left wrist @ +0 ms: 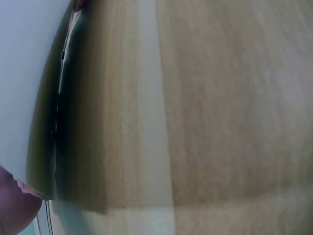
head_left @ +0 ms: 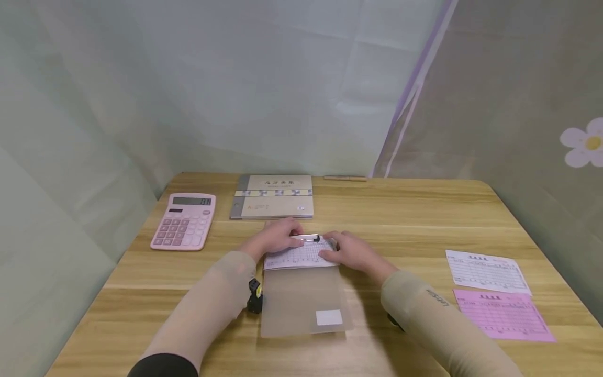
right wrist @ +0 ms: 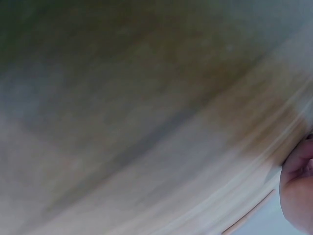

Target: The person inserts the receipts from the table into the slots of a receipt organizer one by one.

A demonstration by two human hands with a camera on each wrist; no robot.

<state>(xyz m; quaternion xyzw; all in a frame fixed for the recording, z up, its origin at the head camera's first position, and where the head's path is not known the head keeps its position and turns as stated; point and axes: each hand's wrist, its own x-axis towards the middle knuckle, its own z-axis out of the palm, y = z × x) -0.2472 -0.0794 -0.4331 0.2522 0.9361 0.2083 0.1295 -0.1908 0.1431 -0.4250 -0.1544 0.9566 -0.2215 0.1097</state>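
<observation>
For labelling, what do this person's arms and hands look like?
Left hand and right hand are bare. The beige left sleeve has a black device near the wrist and black fabric at its other end; the beige right sleeve bears dark lettering.

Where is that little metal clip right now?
In the head view, the metal clip lies just below the picture's middle, at the top of the printed papers, between the left hand and the right hand.

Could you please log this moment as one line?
left hand: at left end of clip | right hand: at right side of white papers | calculator: untouched, at left
</observation>
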